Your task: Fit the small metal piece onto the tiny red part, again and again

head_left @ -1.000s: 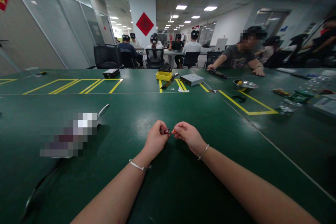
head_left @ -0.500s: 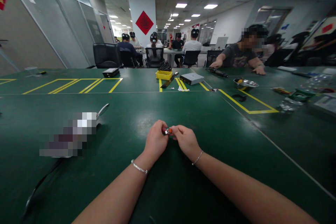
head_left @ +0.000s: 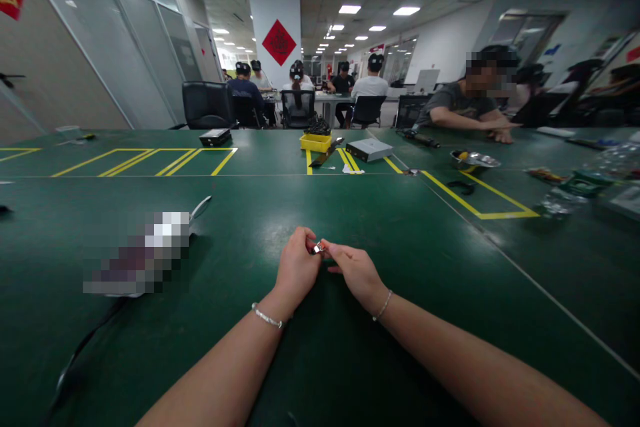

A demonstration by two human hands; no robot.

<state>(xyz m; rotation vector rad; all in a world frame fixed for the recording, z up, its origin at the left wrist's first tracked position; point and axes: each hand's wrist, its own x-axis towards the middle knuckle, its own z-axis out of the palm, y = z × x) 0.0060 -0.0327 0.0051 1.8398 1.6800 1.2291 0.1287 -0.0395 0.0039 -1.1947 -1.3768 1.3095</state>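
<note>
A small silver-and-orange piece is between my two hands, just above the green table. Its exact kind is too small to tell. My left hand is closed, pinching the silver part between thumb and fingers. From the other side, the thumb and forefinger of my right hand pinch the orange end, most of which they hide. The lower fingers of the right hand are loosely curled beneath.
A blurred-out object with a black cord lies at left. Further back are a yellow bin, a grey box, a black box and a metal bowl. Across the table a person sits; plastic bottles lie at right.
My right thumb and forefinger have straightened over the orange end, covering more of it. The person opposite has drawn their hands together. The view has shifted slightly.
</note>
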